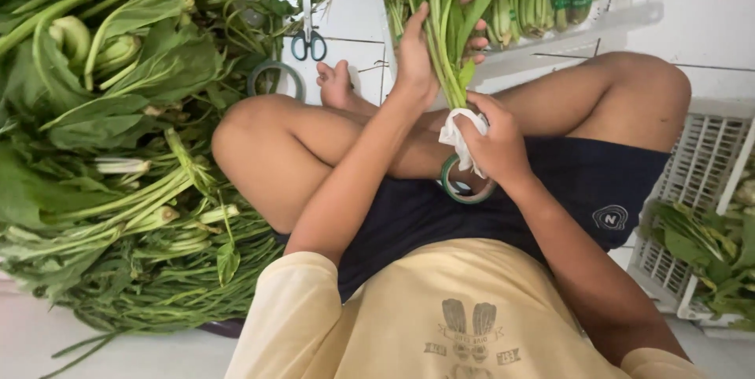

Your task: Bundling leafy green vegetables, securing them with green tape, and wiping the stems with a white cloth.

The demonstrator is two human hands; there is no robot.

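Both hands were busy over the person's crossed legs: the left hand [417, 57] was wrapped around a bunch of leafy greens [448, 9], fingers curled round the stems from behind and thumb up the near side, holding it upright above the lap. The right hand [491, 143] was closed just below that, right at the cut ends of the stems, pinching a bit of white cloth or paper [460, 135] against them, with a roll of green tape [464, 182] hanging under it around the fingers. Couldn't really tell how the tape was gripped, the hand hid most of it. So the bunch sat between the two hands, leaves up, stems down. On the white floor [362, 57] past the knee lay a pair of blue-handled scissors [308, 37], with another tape roll [275, 76] just beside them. A big heap of loose greens [118, 151] filled the left side, a white crate [629, 1] of tied bundles sat beyond the legs, and another crate [700, 190] with greens was off to the right.
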